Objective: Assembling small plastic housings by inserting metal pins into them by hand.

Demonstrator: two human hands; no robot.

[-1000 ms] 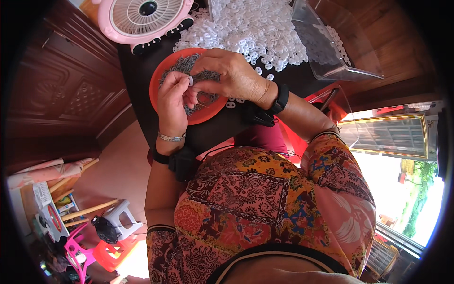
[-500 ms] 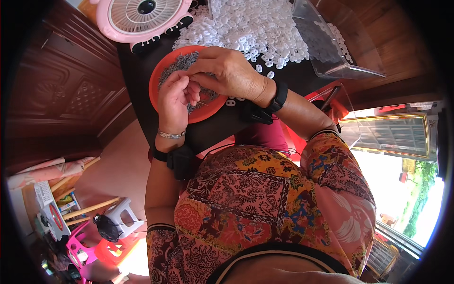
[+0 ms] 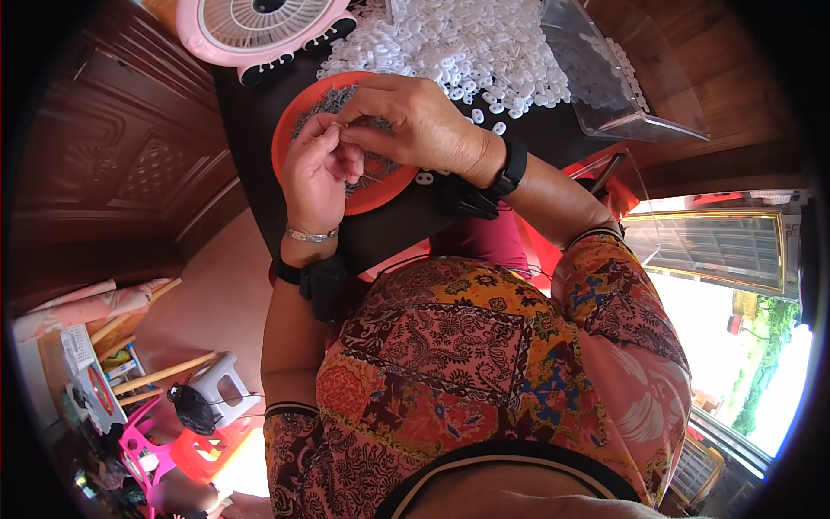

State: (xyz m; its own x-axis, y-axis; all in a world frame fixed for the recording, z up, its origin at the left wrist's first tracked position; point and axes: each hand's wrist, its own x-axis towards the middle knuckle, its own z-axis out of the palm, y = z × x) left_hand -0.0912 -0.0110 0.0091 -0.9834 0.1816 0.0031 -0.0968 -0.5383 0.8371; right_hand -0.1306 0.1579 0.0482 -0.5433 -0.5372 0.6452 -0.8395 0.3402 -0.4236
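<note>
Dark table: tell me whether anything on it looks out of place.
Some white pieces lie apart from the large pile: two near its edge and at least one beside the orange bowl, so they look strayed.

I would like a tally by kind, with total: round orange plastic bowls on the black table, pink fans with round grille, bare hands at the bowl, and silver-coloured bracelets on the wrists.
Round orange plastic bowl: 1
Pink fan with round grille: 1
Bare hands: 2, left hand and right hand
Silver-coloured bracelet: 1
Total: 5
</note>
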